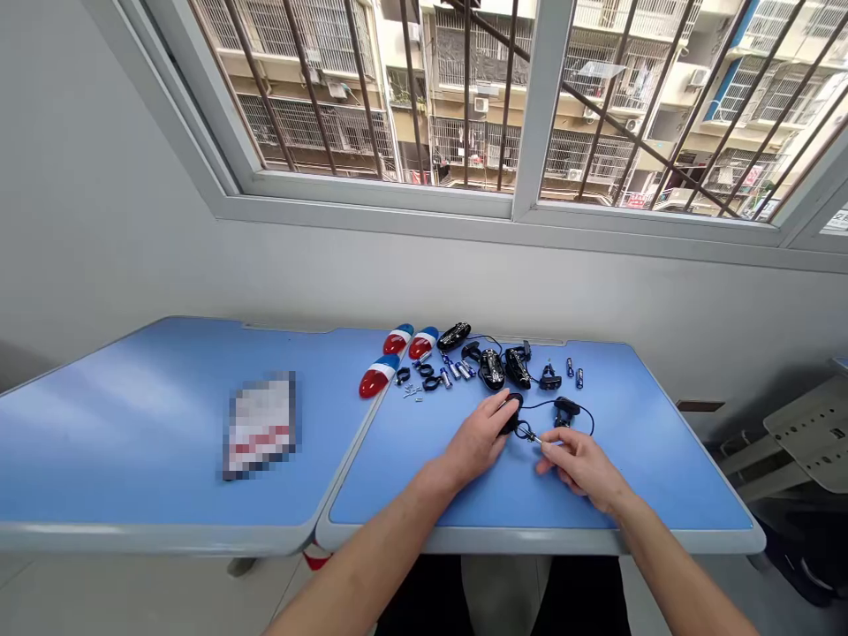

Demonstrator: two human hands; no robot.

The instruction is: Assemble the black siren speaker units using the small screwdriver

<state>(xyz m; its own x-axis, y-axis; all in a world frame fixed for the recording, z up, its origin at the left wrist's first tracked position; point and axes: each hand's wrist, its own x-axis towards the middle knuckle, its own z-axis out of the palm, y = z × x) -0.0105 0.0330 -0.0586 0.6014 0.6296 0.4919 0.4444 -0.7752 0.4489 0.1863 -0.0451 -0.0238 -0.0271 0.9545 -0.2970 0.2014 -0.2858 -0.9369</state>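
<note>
My left hand (482, 433) has its fingers closed over a black rounded part (511, 413), held low at the table. A looped black cable (524, 430) comes from that side. My right hand (579, 464) pinches a thin silvery piece (538, 439) by the cable loop; its exact kind is too small to tell. Just beyond the right hand lies a black wired part (566, 411), its cable curving round to the right. Behind both hands are glossy black housings (491, 369), a black bracket-like part (549, 378) and loose batteries (445, 378).
Red, white and blue domed covers (378, 377) lie at the left, some across the seam between two blue tables (344, 477). Nearby are black ring clamps (431, 383) and small screws (412, 390). A blurred packet (261, 424) rests on the left table. Two batteries (579, 378) sit at right.
</note>
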